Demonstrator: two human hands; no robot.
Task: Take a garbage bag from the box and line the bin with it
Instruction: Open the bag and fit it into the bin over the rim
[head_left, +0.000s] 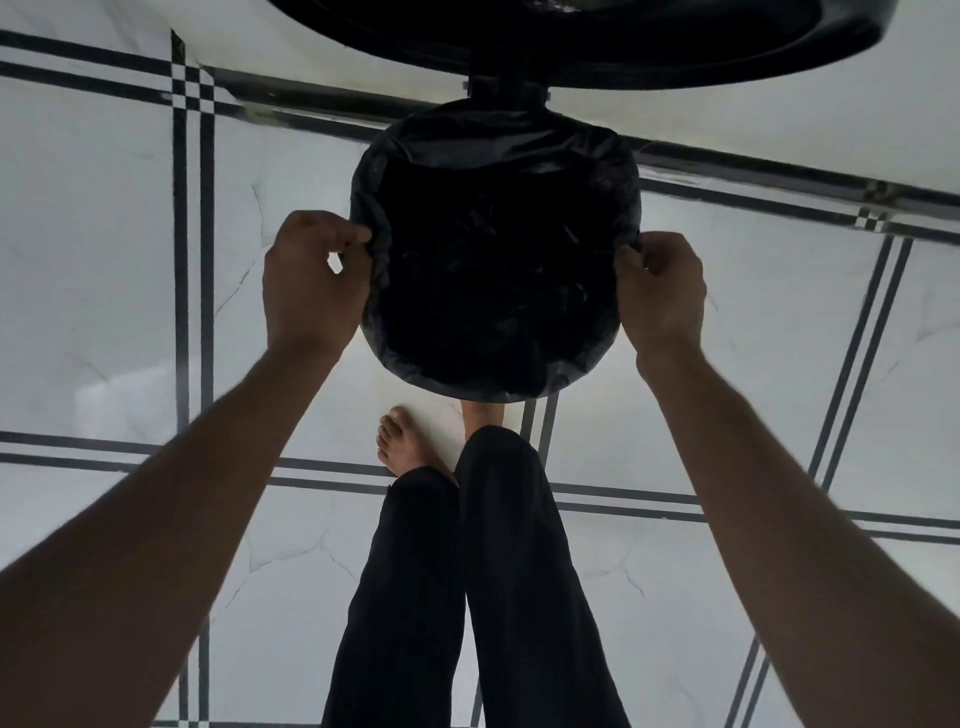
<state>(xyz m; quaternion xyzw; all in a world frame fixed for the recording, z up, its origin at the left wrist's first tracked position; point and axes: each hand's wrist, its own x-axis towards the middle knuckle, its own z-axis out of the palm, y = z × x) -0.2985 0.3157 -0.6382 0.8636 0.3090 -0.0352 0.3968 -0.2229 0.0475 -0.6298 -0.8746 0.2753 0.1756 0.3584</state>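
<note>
A black garbage bag (493, 150) is spread over the round bin below me, its edge folded over the rim all round and its inside dark and crumpled. My left hand (311, 280) pinches the bag's edge at the rim's left side. On the right side my right hand (662, 291) pinches the bag's edge the same way. The bin's own wall is hidden under the plastic. The bin's black lid (597, 36) stands raised behind it on a hinge. No box is in view.
The bin stands on a white tiled floor (104, 260) with dark double stripes. My legs in black trousers (467, 597) and a bare foot (400, 441) are right in front of the bin. A wall base runs behind the bin.
</note>
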